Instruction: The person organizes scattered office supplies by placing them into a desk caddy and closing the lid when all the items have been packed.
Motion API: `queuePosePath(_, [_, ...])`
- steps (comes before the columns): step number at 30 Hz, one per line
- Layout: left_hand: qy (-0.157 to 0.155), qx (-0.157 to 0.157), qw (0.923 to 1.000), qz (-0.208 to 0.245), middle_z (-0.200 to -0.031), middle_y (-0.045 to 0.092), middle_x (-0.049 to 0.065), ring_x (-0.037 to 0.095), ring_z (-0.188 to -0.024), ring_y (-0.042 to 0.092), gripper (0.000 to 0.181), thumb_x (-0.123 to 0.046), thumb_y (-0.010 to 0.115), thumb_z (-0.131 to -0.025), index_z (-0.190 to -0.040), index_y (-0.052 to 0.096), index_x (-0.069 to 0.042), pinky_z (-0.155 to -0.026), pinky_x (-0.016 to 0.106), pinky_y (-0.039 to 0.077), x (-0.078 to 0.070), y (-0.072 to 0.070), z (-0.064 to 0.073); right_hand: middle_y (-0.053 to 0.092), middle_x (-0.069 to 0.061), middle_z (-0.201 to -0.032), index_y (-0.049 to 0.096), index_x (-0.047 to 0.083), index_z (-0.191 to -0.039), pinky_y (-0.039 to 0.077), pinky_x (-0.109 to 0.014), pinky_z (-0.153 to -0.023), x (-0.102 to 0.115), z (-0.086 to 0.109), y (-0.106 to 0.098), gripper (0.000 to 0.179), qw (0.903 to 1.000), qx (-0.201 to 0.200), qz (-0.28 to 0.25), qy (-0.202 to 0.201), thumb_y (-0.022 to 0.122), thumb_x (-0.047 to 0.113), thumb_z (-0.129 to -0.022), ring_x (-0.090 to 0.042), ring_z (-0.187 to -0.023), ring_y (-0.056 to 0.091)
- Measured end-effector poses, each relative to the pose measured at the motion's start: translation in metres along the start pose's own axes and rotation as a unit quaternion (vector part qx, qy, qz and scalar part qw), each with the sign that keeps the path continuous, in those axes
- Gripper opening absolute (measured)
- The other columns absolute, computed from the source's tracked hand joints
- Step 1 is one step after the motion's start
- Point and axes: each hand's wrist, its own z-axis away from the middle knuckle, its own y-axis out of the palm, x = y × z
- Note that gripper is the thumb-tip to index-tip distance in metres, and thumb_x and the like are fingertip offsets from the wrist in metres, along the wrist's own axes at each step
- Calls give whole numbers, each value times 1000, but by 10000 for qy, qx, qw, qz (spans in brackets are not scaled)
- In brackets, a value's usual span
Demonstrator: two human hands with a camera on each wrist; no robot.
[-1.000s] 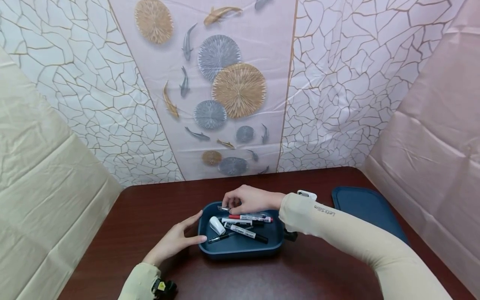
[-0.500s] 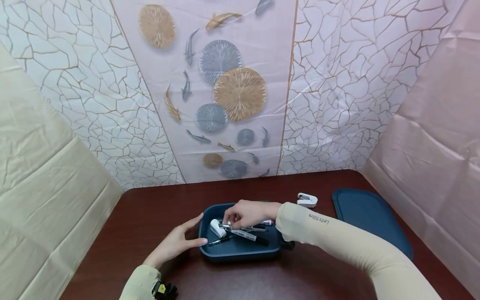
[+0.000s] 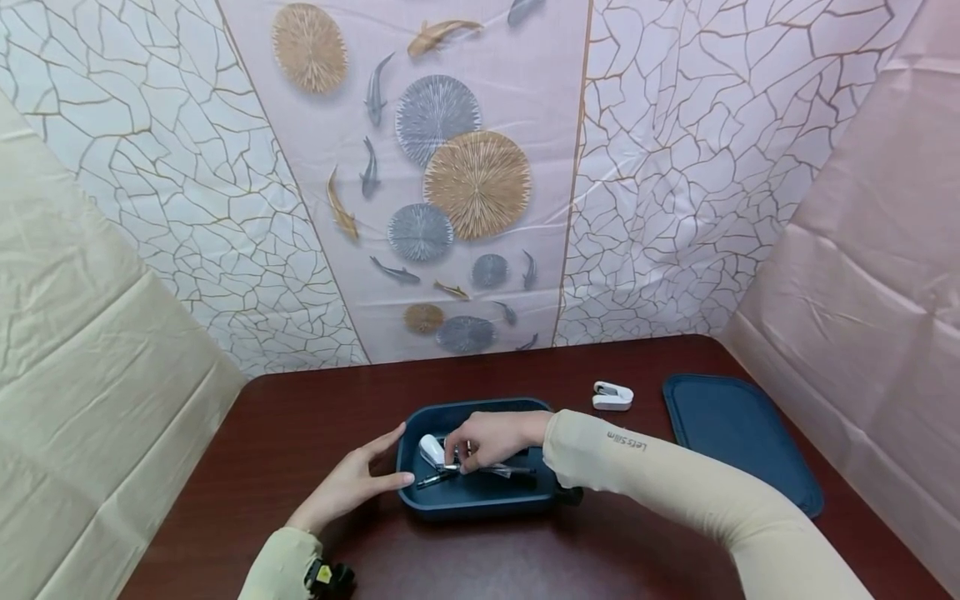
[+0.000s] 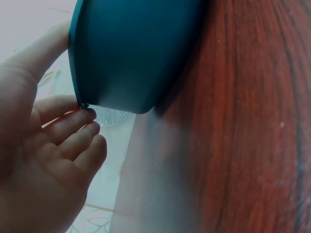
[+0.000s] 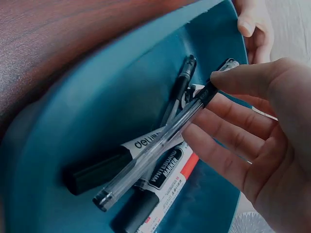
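Note:
My left hand [image 3: 345, 487] holds the left end of a dark blue box [image 3: 480, 504], thumb and fingers at its rim. Over the inside of the box, my right hand [image 3: 495, 437] pinches a clear-barrelled pen with a black end [image 5: 160, 133] between thumb and fingers. In the right wrist view this pen slants across a black-capped marker [image 5: 102, 167] and a whiteboard marker [image 5: 165, 170]. Another black pen [image 5: 184, 80] lies beside them. A white rounded object [image 3: 431, 448] lies at the box's left, next to my right fingertips. My right hand covers part of the contents in the head view.
A white hinged gadget, like a small stapler [image 3: 612, 397], lies on the dark red table [image 3: 322, 408] behind my right forearm. Farther right is a flat dark blue lid or tray [image 3: 738, 437]. Patterned cloth [image 3: 465, 192] hangs behind the table, with plain cloth at both sides.
My right hand has moved from the box's far rim nearer to me, lower over the contents, with the pen in its fingers. The left hand has stayed at the box's left end.

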Motion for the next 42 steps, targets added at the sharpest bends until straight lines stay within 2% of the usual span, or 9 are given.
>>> queuePosePath(8, [68, -22, 10000, -14, -158, 40, 3, 34, -145, 36, 79, -38, 80, -87, -156, 41, -26, -112, 60, 33, 1, 0, 1, 64, 13, -90, 70, 17, -119, 52, -19, -71, -3, -4, 10, 20, 9994, 159, 294, -63, 66, 15, -99, -2, -74, 60])
queuePosePath(20, [-46, -55, 9999, 142, -157, 40, 0, 31, -146, 35, 81, -38, 82, -85, -155, 42, -28, -113, 59, 32, 6, 2, -1, 64, 14, -91, 70, 17, -120, 50, -16, -71, -4, -4, 15, 21, 9972, 197, 723, 2, 67, 17, -99, 0, -76, 59])
queuePosePath(42, [1, -69, 10000, 29, -158, 40, 1, 32, -146, 35, 81, -39, 81, -86, -156, 41, -26, -113, 60, 32, 3, 2, -1, 63, 15, -91, 70, 20, -121, 50, -17, -71, -2, -5, 21, 24, 9973, 180, 708, -6, 67, 15, -98, 0, -76, 58])
